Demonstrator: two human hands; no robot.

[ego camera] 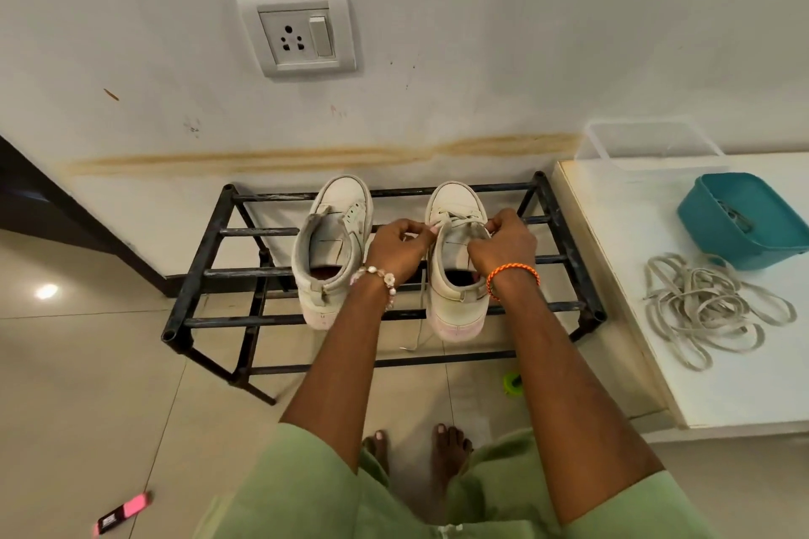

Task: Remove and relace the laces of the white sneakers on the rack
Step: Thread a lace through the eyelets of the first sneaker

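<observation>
Black rack (564,241) stands against the wall. On it, two white sneakers: left sneaker (330,249) laceless, right sneaker (457,271) part-laced. Left hand (400,245) and right hand (503,245) each pinch a lace (455,220) end over it. Relacing appears underway; next, thread the following eyelets evenly.

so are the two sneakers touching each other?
Apart. Head view shows the left sneaker and right sneaker standing side by side on the rack, with the left hand and bare rungs between them.
</observation>
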